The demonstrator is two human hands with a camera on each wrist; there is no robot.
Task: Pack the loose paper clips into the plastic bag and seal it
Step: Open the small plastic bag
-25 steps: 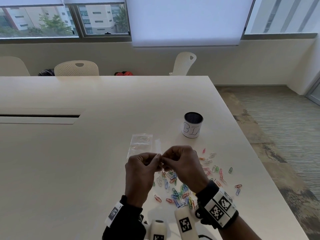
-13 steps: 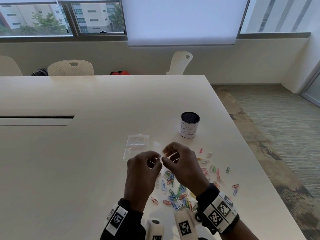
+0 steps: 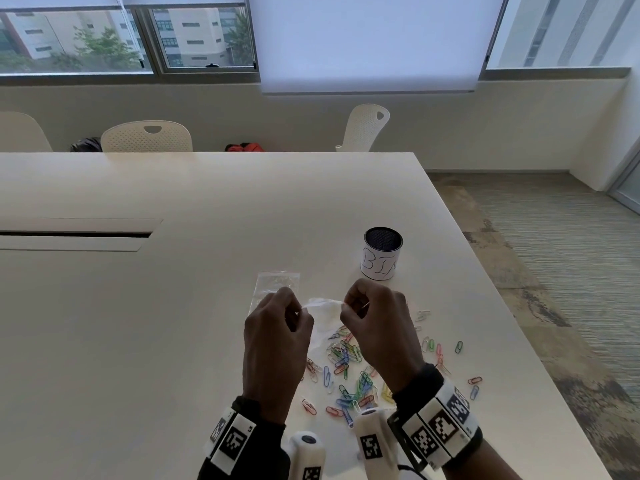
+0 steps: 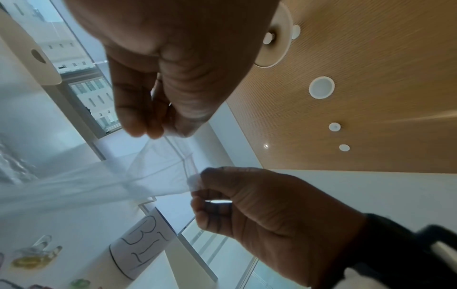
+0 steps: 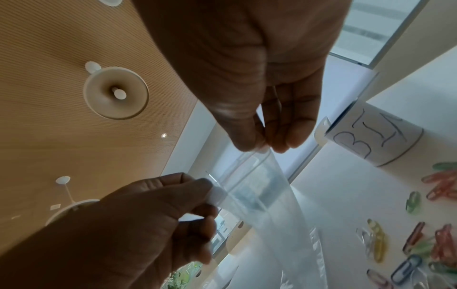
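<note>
A small clear plastic bag (image 3: 323, 308) hangs above the table between my two hands. My left hand (image 3: 300, 309) pinches one lip of its mouth and my right hand (image 3: 346, 306) pinches the other, a short way apart. In the left wrist view the left hand (image 4: 168, 131) grips the film of the bag (image 4: 148, 176). In the right wrist view the right hand (image 5: 263, 145) pinches the bag (image 5: 267, 205) at its zip strip. Several coloured paper clips (image 3: 349, 362) lie loose on the table under and to the right of my hands.
A second clear bag (image 3: 277, 282) lies flat on the white table (image 3: 138, 323) just beyond my left hand. A mesh cup labelled BIN (image 3: 381, 254) stands beyond my right hand. The table's right edge is close, with carpet floor past it. Chairs stand at the far side.
My hands have drawn apart, and the bag that was bunched between touching fingertips is now stretched between them with its lips parted.
</note>
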